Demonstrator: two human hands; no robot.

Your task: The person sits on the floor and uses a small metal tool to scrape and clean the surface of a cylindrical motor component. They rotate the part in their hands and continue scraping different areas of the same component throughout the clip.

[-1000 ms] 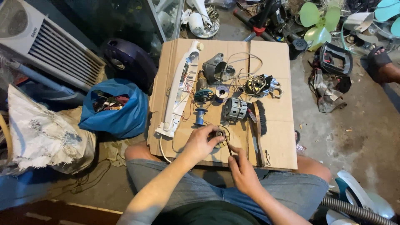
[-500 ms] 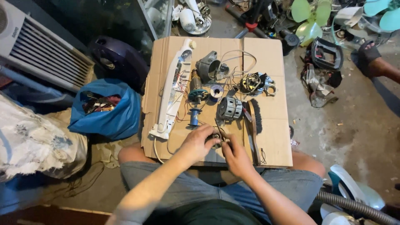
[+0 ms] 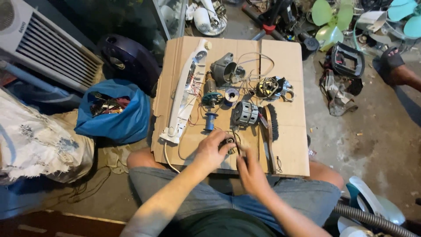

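Hands meet at the near edge of our flat brown cardboard sheet [image 3: 285, 145]: our left hand [image 3: 211, 151] pinches a small dark round metal part [image 3: 229, 141] from its left side, while our right hand [image 3: 250, 170] closes in just beneath, fingers loosely curled.

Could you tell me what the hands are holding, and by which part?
The left hand grips a small dark part by its side, over the cardboard. The right hand is beside it; whether it holds anything cannot be told.
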